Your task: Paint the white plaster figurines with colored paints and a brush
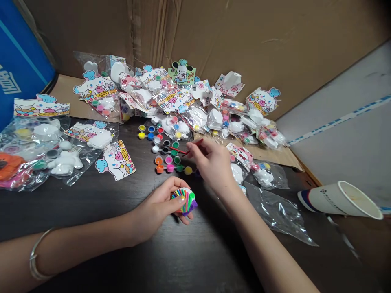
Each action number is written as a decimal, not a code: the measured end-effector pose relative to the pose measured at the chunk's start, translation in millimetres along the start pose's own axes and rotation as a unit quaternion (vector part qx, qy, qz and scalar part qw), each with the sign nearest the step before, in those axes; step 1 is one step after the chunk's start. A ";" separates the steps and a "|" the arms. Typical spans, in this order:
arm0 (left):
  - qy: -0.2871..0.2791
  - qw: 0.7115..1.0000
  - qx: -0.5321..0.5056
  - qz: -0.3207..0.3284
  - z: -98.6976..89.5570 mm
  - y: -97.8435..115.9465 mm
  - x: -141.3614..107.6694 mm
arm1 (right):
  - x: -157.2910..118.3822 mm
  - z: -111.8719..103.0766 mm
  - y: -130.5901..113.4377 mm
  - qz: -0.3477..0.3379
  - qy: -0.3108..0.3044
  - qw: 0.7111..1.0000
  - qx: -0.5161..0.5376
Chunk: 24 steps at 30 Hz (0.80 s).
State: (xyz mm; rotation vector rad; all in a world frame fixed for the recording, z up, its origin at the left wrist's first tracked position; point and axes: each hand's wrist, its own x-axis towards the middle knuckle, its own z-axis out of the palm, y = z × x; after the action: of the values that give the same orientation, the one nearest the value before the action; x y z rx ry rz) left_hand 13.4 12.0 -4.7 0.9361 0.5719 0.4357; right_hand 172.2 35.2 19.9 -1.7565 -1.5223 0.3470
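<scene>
Left hand [155,207] grips a rainbow-painted figure [184,201], right hand [210,167] pinches a paintbrush [193,147]; lettering on paper cup [331,201] unreadable.

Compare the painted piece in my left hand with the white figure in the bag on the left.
The painted piece has bright rainbow stripes, while the white figure is unpainted. The painted piece sits in the left hand, while the white figure lies in a clear plastic bag. Both look like moulded craft pieces.
</scene>
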 end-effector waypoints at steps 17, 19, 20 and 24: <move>0.006 0.998 0.057 0.020 3.7 5.2 -2.4 | -74.0 -29.8 -2.8 0.014 0.033 0.916 0.401; 0.001 0.998 0.061 0.024 3.4 5.3 -2.5 | -74.9 -28.9 -2.7 0.012 0.032 0.916 0.400; -0.001 0.998 0.060 0.027 3.1 5.3 -2.4 | -75.2 -28.4 -2.6 0.008 0.032 0.918 0.396; -0.017 0.999 0.039 0.028 1.1 4.2 -1.2 | -75.6 -26.8 -1.1 -0.006 0.007 0.926 0.378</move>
State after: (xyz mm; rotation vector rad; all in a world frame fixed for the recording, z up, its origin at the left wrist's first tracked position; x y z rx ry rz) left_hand 12.7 12.8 -0.3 1.0351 0.5356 0.4487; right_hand 170.0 -45.0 17.9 -1.1249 -1.1560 0.7922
